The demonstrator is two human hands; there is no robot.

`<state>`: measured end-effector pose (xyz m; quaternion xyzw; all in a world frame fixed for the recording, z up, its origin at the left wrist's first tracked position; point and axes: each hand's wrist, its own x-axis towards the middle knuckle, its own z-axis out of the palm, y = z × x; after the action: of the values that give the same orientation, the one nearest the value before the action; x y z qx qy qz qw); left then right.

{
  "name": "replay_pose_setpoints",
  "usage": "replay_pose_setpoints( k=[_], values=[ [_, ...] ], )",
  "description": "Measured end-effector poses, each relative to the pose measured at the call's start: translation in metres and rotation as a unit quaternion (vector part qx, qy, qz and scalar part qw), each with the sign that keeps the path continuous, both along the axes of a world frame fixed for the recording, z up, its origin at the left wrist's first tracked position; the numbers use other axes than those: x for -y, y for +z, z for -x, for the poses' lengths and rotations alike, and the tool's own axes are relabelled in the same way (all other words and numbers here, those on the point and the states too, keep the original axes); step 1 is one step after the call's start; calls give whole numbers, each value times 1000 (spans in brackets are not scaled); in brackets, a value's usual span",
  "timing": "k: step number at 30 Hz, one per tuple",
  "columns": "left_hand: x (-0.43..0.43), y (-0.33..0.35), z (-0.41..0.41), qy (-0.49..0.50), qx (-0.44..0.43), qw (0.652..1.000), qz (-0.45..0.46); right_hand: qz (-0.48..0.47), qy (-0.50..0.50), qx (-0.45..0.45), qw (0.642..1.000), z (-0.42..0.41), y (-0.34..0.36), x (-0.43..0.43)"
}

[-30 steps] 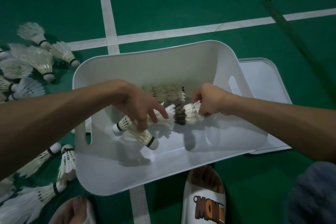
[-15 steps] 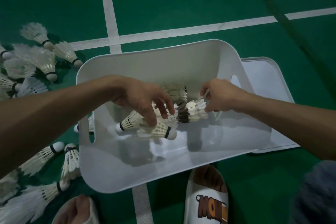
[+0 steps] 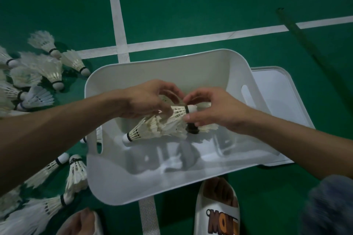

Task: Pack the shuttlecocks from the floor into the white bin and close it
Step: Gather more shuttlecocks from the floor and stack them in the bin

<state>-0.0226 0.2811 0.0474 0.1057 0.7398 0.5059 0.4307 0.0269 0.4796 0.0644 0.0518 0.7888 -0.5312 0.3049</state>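
Note:
The white bin [image 3: 191,183] stands open on the green floor between my feet. Both hands are inside it, over a small cluster of shuttlecocks [image 3: 152,129] on its floor. My left hand [image 3: 147,99] curls its fingers around the feather end of one shuttlecock [image 3: 178,112]. At that shuttlecock's cork end, my right hand [image 3: 212,108] pinches it with thumb and fingers. A dark-corked shuttlecock [image 3: 193,129] lies just under my right hand. Several more shuttlecocks [image 3: 47,70] lie scattered on the floor left of the bin.
The white lid [image 3: 275,105] lies flat on the floor, right of the bin and partly under it. More shuttlecocks [image 3: 74,173] lie at the bin's near-left corner. My slippered feet [image 3: 217,208] sit at the bin's near edge. White court lines cross behind the bin.
Both hands have come together in the bin's middle. One shuttlecock has been lifted off the pile and is now held between them, cork toward the right hand.

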Motion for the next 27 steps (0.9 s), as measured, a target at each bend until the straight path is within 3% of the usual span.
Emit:
replay_pose_setpoints(
  k=[4, 9, 16, 23, 27],
  values=[
    [-1, 4, -7, 54, 9, 997, -48, 18, -80, -22, 996, -5, -9, 8],
    [-3, 6, -15, -62, -210, 971, 93, 6, -125, -80, 989, -1, -9, 19],
    [15, 12, -23, -39, -285, 950, 124, 75, -147, -76, 983, -9, -10, 34],
    [40, 16, -30, -22, -264, 956, 125, -116, 106, -98, 983, -5, 3, 33],
    [52, 32, -36, -146, -341, 912, 176, -254, 237, -196, 917, -12, 8, 48]
  ],
)
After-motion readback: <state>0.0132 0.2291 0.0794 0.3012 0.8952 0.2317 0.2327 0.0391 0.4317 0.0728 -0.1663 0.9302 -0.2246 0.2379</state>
